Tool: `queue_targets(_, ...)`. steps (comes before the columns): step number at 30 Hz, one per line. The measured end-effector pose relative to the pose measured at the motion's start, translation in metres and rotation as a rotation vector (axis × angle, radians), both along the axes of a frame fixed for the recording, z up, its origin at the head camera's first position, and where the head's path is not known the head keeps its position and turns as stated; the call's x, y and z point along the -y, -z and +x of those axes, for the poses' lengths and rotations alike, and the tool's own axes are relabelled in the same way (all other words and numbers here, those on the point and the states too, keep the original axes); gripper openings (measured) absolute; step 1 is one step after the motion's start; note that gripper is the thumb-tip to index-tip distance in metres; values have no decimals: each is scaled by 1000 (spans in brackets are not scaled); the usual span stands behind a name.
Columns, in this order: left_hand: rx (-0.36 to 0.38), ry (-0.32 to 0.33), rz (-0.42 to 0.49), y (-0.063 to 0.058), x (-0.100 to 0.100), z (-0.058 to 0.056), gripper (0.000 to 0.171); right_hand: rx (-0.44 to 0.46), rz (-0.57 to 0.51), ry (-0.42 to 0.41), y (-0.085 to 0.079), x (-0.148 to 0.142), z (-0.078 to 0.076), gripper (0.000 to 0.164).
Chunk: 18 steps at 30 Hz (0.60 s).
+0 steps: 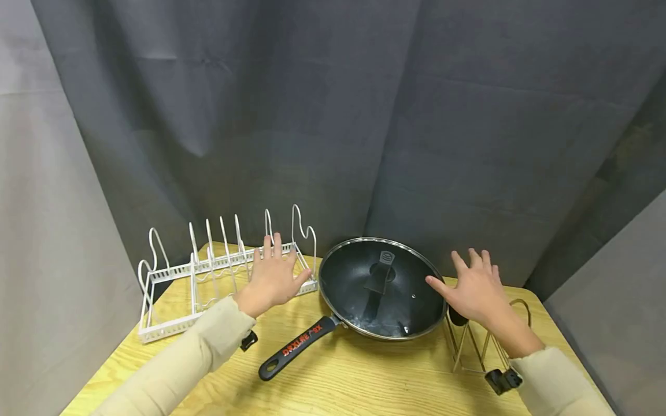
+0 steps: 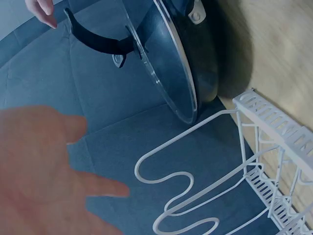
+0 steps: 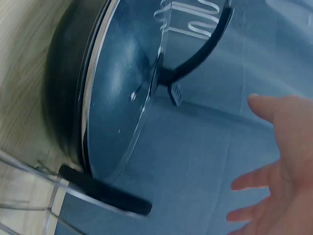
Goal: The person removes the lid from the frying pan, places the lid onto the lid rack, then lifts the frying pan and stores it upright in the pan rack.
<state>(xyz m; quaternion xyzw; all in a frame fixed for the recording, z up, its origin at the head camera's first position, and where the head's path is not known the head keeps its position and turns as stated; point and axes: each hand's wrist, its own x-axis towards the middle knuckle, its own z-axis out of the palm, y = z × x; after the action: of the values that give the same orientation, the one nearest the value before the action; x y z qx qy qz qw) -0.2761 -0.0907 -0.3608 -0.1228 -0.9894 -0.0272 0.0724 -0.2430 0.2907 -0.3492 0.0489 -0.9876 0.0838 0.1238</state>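
Note:
A black wok (image 1: 359,334) with a long handle (image 1: 298,348) stands on the table under a glass lid (image 1: 343,277). The lid carries a black upright knob (image 1: 382,271). My left hand (image 1: 273,278) hovers with spread fingers over the right part of a white wire rack (image 1: 171,326), holding nothing. To the right of the wok, my right hand (image 1: 476,289) is held up with its fingers spread, empty as well. In the right wrist view a short black side handle (image 3: 105,191) juts from the wok, apart from the hand.
A gold-coloured wire rack (image 1: 470,346) stands on the wooden table (image 1: 364,387) below my right forearm. Grey curtains (image 1: 312,115) hang behind the table and along both sides. The long wok handle points toward the front left.

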Motion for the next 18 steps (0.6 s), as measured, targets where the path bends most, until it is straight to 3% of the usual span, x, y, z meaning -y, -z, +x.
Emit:
queue_targets(5,-143,132,7,5,0,5,52,-43,-35,-73,0,10,4,76)
queue_targets(8,-188,198,22,9,-1,10,41,-54,-56,-99,0,15,5,62)
queue_targets(11,-160,246,16,10,-2,16,36,-49,-105,-135,2,20,6,53)
queue_targets(18,-22,288,-23,23,-4,26,43,9,-257,-185,10,35,6,39)
